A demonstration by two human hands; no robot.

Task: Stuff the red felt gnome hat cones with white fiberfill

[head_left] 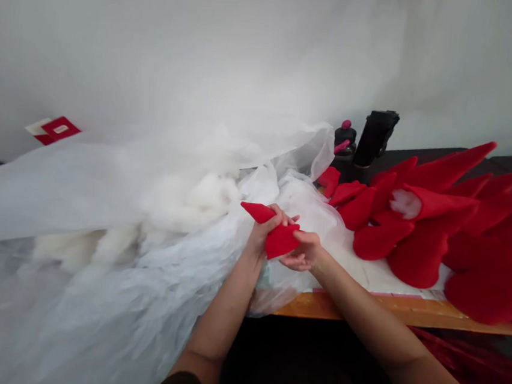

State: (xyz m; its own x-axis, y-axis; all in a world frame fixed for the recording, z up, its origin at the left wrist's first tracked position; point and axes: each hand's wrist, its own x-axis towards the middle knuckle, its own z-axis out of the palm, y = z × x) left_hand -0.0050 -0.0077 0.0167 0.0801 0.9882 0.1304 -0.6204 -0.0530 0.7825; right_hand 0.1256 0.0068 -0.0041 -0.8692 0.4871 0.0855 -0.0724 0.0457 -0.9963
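A small pointed red felt hat (282, 241) is held in front of me over the table edge, its tip toward the upper left and its wide end toward me. My left hand (265, 228) is wrapped round its middle, thumb on top. At the hat's right side, my right hand (305, 251) grips the wide end, thumb above and fingers below. White fluffy stuffing (213, 195) lies in a large translucent plastic bag (176, 269) left of my hands. Whether the hat has stuffing inside is hidden.
Many red cone-shaped pieces (496, 239) are heaped on the right; one stuffed cone (440, 204) shows white filling at its opening. A black phone-like object (376, 138) and a dark jar with pink parts (345, 138) stand behind. The wooden table edge (390, 307) runs nearest me.
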